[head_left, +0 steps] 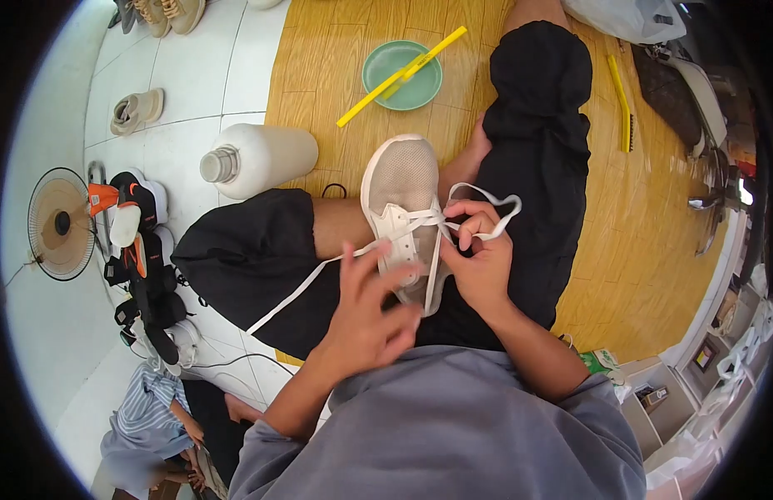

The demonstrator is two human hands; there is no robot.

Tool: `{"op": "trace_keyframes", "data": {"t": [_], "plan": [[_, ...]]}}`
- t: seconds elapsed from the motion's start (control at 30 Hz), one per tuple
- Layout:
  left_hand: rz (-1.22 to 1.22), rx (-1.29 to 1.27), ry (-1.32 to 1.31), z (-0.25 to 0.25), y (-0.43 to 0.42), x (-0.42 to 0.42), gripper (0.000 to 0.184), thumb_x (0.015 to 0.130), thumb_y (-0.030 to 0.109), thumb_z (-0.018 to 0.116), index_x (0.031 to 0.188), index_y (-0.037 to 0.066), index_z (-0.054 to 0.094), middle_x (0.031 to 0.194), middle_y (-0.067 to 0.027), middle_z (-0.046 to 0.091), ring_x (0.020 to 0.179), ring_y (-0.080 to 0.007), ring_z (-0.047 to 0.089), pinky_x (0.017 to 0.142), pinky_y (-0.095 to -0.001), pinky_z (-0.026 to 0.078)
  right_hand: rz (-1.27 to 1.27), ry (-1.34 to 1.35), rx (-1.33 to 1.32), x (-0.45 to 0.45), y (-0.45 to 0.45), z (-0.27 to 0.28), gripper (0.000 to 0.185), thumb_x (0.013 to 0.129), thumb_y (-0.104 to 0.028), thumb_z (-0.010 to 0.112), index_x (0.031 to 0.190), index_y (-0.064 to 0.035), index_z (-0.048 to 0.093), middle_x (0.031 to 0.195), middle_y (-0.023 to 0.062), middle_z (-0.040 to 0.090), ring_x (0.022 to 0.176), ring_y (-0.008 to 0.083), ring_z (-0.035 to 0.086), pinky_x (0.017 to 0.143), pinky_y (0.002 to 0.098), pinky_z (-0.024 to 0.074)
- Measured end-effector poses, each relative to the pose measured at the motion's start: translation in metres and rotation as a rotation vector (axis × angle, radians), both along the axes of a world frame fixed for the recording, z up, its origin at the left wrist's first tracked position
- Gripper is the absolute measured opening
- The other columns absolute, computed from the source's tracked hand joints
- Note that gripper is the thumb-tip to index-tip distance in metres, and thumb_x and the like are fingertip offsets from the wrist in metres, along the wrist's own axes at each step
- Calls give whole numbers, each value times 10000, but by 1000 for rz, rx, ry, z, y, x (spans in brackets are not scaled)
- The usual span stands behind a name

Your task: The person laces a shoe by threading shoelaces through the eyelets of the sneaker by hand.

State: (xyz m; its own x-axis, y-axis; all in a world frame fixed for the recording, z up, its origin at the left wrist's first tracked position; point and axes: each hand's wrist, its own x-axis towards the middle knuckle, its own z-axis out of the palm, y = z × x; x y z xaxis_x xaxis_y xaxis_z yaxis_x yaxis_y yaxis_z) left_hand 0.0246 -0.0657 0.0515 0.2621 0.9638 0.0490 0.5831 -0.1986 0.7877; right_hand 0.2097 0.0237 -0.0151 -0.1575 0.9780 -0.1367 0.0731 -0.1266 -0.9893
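Note:
A beige and white sneaker (403, 179) lies over my lap with its toe pointing away from me. My right hand (478, 254) is at the shoe's right side, fingers bent and pinched on the white shoelace (507, 218), which loops out beyond the fingers. Blurred by motion, my left hand (374, 312) is over the shoe's left side with its fingers spread. From the shoe the other lace end (299, 289) runs down to the left across my black trousers, passing by the left fingers.
Ahead, a green dish (401, 75) carries a yellow stick. A white bottle (261, 158) lies left of the shoe. A yellow brush (624, 104) is at the right. Shoes (149, 283) and a fan (61, 223) stand left; another person (165, 408) sits lower left.

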Motion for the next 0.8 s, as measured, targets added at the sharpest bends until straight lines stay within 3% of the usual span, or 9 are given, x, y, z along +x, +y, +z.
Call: {"op": "trace_keyframes", "data": {"t": [0.07, 0.13, 0.2, 0.23, 0.33, 0.43, 0.53, 0.67, 0.8], "plan": [[-308, -54, -101, 21, -19, -14, 83, 823, 90, 727, 901, 81, 697, 1327, -106, 660, 1474, -410, 462, 1263, -691, 140, 6, -51, 65, 0, 2, -2, 290, 783, 153, 750, 780, -10, 510, 1120, 98, 666, 909, 126, 636, 846, 254, 523], [-488, -405, -577, 33, -40, -21, 35, 838, 43, 658, 862, 69, 661, 1130, -62, 746, 1311, -347, 637, 1278, -610, 222, 17, -69, 86, 1, 2, -2, 268, 789, 161, 744, 776, 8, 524, 1105, 83, 656, 842, 87, 612, 819, 230, 513], [-448, -610, -723, 36, -55, -42, 51, 841, 14, 624, 846, 63, 638, 1044, -63, 759, 1233, -322, 687, 1215, -551, 353, 26, -54, 60, 2, 1, -2, 262, 790, 164, 742, 772, 16, 526, 1108, 74, 647, 848, 71, 608, 816, 224, 508], [-427, -713, -797, 37, -61, -55, 63, 842, 0, 607, 838, 60, 626, 1001, -63, 765, 1194, -309, 712, 1183, -521, 418, 23, -17, 6, 2, 0, -2, 263, 794, 166, 749, 786, 17, 532, 1140, 78, 628, 968, 92, 642, 861, 234, 530], [-186, -860, -678, 40, -69, -96, 52, 831, -13, 602, 842, 37, 610, 826, -62, 719, 979, -285, 757, 935, -427, 573, 71, 69, -85, 0, 2, 3, 309, 794, 165, 770, 812, -9, 515, 1183, 80, 605, 1049, 114, 642, 917, 264, 561], [-133, -1162, -608, 24, -78, -116, 42, 862, 45, 595, 823, 32, 606, 746, -79, 692, 770, -252, 727, 686, -368, 547, 65, 259, -340, 0, 11, 20, 378, 790, 162, 793, 842, -41, 478, 1183, 64, 584, 1038, 119, 632, 955, 286, 580], [-146, -1068, -351, 18, -87, -100, 102, 890, 102, 592, 816, 33, 605, 692, -101, 662, 613, -263, 653, 609, -373, 494, 177, 162, -190, 18, 26, 10, 397, 786, 153, 809, 883, -51, 483, 1171, 44, 567, 1048, 110, 630, 973, 286, 572], [-169, -1161, -189, 29, -86, -86, 162, 944, 190, 661, 871, 54, 612, 652, -103, 634, 579, -291, 619, 588, -396, 468, 324, 89, -289, 26, 37, 15, 358, 780, 143, 808, 944, -33, 542, 1146, 32, 556, 1018, 86, 596, 956, 275, 567], [-162, -1254, -137, 35, -93, -86, 295, 1002, 356, 713, 915, 85, 634, 645, -91, 645, 580, -274, 628, 588, -415, 462, 402, -123, -220, 20, 44, 20, 323, 771, 70, 786, 966, -43, 556, 1127, 39, 562, 971, 116, 607, 891, 295, 579]]}}
